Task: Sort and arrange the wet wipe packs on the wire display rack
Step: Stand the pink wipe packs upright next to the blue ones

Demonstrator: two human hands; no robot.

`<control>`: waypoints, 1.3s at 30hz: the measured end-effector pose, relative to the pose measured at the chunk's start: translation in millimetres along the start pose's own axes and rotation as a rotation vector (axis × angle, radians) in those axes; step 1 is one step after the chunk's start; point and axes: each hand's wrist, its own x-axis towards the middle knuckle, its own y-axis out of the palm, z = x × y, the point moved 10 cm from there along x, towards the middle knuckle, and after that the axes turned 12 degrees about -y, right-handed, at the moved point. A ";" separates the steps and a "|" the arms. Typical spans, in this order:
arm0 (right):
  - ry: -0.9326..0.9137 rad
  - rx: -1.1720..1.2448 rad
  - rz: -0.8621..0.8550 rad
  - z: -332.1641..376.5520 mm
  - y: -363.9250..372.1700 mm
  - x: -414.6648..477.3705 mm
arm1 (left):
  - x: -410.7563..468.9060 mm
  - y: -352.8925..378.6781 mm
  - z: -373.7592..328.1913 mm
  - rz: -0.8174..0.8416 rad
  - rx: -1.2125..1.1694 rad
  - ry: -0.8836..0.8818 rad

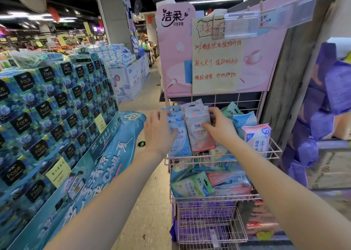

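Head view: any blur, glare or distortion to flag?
Head view: wide-angle bend tilts the wooden panel at right; ceiling strip lights blow out; clear price holder hazy with glare; far aisles at upper left soft; left hand holding the blue pack and right hand pinching the pink pack fairly sharp, evenly lit.

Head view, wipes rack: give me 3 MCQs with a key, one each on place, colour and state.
1. The blue pack at the left hand sits:
A. left of the pink pack
B. right of it
C. in a shopping cart

2. The wire rack is:
A. black
B. pink
C. green

3. The right hand is:
A. hanging idle
B. holding a bottle
C. gripping the pink pack

Key:
1 A: the blue pack shows on the pink pack's left side.
2 B: its wires are pink.
3 C: the thumb lies on the pack's front and the fingers curl over its edge.
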 end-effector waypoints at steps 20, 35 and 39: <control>0.108 -0.092 0.049 -4.9 -27.2 0.9 | -14.5 30.0 -42.7 0.210 0.041 0.152; 0.091 -0.392 0.055 -25.3 -107.1 29.9 | -25.4 53.7 -91.3 0.299 -0.019 0.218; 0.096 -0.352 0.056 -28.4 -105.8 34.1 | -34.5 64.3 -107.0 0.329 0.049 0.281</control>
